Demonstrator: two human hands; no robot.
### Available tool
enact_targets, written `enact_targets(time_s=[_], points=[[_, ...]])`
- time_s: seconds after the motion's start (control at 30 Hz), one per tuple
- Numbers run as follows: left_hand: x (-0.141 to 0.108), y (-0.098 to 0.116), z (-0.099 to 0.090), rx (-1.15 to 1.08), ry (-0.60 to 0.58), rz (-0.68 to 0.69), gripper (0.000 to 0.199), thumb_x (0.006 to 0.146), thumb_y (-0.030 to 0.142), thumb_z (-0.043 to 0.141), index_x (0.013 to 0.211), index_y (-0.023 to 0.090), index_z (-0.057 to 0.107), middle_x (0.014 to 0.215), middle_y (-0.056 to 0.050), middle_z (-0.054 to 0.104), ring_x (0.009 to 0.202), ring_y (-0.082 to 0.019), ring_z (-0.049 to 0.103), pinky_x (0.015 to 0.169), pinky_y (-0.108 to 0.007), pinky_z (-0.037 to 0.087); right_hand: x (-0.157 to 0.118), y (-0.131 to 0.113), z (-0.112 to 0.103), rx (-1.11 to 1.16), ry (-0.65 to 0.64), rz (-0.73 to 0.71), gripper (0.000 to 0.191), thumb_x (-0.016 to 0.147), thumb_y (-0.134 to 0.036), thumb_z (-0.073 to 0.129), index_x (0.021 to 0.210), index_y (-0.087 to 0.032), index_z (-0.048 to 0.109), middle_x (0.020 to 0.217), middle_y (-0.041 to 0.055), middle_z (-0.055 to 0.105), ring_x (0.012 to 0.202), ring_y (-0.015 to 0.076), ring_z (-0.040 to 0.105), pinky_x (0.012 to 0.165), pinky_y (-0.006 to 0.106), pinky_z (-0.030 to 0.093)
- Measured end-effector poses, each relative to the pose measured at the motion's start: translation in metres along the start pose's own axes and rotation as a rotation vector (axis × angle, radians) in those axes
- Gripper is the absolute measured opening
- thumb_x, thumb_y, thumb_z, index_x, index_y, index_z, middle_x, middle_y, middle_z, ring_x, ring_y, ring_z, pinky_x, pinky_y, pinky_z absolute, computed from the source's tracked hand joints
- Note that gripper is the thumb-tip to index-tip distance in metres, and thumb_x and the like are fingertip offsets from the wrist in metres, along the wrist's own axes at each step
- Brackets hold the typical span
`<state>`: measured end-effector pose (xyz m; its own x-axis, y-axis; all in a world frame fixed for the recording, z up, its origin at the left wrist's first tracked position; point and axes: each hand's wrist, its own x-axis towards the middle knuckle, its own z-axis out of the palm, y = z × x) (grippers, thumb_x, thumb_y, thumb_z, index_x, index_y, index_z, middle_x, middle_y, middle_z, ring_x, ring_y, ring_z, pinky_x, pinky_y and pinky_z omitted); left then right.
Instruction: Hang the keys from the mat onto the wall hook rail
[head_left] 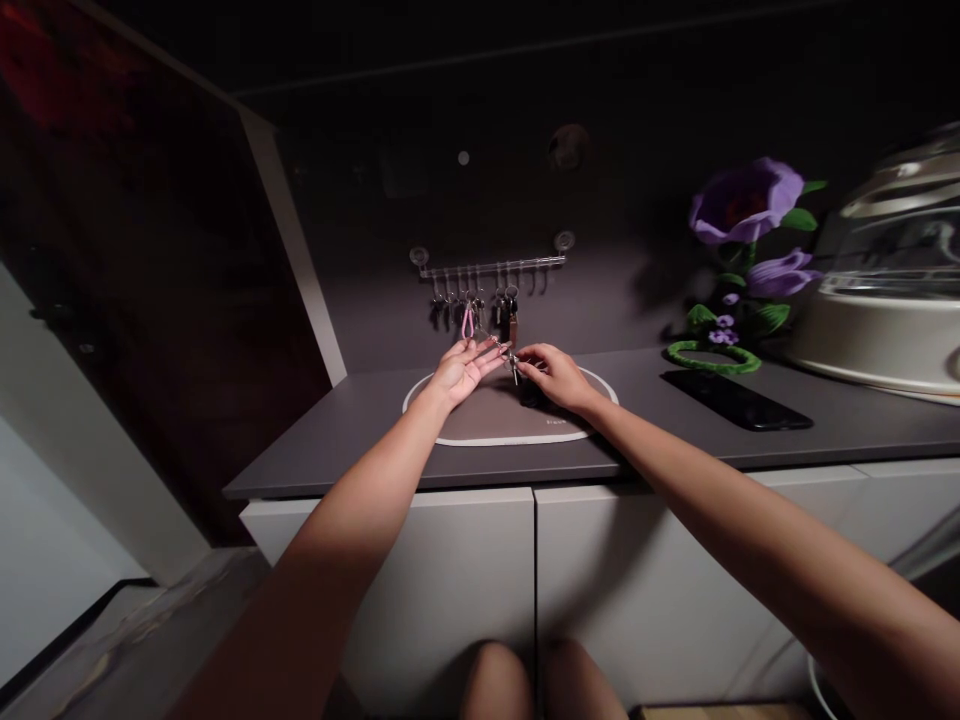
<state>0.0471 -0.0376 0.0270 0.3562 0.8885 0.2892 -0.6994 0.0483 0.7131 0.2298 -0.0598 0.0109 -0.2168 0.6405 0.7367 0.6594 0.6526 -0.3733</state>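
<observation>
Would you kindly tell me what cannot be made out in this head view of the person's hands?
The keys between the left hand and the right hand: too small in the head view to show how they are held.
The dark object: hidden partly by the right hand, too dim to name.
The hanging keys: too small to count.
The white appliance: cut off by the right edge.

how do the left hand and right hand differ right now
The left hand lies palm up with its fingers open, while the right hand faces palm down. The right hand's fingers pinch a small metal key, while the left hand grips nothing visible. Both are bare and held above the oval mat.
</observation>
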Motion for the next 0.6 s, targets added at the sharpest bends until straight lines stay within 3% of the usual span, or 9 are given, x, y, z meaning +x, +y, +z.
enact_targets(time_s=[0.27, 0.6], points=[[0.0004, 0.0002, -0.0019, 0.013, -0.035, 0.031, 0.009, 0.083, 0.007, 0.040, 0.078, 0.013, 0.044, 0.103, -0.012, 0.061, 0.113, -0.026, 0.050, 0.098, -0.049, 0.036, 0.0006, 0.0008, 0.0003, 0.020, -0.010, 0.004, 0.023, 0.080, -0.035, 0.049, 0.083, -0.017, 0.062, 0.086, 0.0060, 0.062, 0.080, 0.0157, 0.055, 0.075, 0.028, 0.041], [0.0042, -0.0046, -0.0081, 0.057, 0.029, 0.059, 0.013, 0.083, 0.006, 0.040, 0.073, 0.015, 0.039, 0.096, -0.011, 0.062, 0.106, -0.025, 0.056, 0.094, -0.048, 0.040, 0.0052, 0.0054, -0.0025, 0.176, 0.142, 0.150, 0.025, 0.076, -0.039, 0.052, 0.081, -0.016, 0.059, 0.081, 0.0043, 0.061, 0.075, 0.0148, 0.054, 0.070, 0.027, 0.041]])
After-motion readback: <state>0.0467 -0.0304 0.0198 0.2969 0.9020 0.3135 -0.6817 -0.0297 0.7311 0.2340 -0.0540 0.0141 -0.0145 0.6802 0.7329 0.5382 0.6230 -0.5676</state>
